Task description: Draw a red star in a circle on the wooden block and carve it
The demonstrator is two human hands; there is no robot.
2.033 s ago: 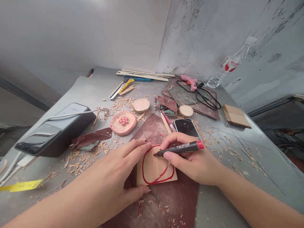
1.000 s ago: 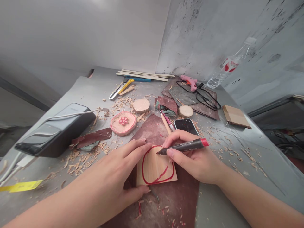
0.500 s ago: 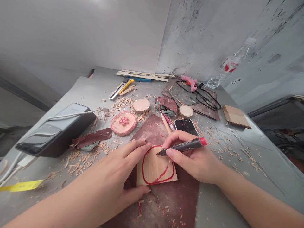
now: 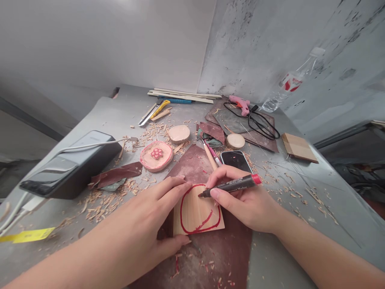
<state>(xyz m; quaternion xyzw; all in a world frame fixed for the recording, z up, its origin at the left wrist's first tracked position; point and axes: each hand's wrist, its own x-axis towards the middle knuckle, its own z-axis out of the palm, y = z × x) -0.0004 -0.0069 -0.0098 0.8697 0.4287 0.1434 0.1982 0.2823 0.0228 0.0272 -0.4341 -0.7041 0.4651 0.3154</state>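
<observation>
Grey work surface (image 4: 266, 261) is littered with wood shavings (image 4: 99, 204). Nearest lies a dark red sheet (image 4: 222, 257), with a square wooden board (image 4: 191, 212) flat on it. Left hand (image 4: 150, 208) clasps the board, thumb at its near edge, fingers at its far left. Board bears a rounded red outline and a stroke inside, lower right. Right hand (image 4: 249, 204) grips a red-ended marker (image 4: 230, 186), tip over the upper part; contact cannot be confirmed. Beyond: a phone (image 4: 234, 160), a flower-marked disc (image 4: 152, 160) and a utility knife (image 4: 150, 114).

Step in hand, as judged: marking within the outline. Next move calls for a firm left hold and light, controlled tip pressure; a slip could leave a stray line.
</observation>
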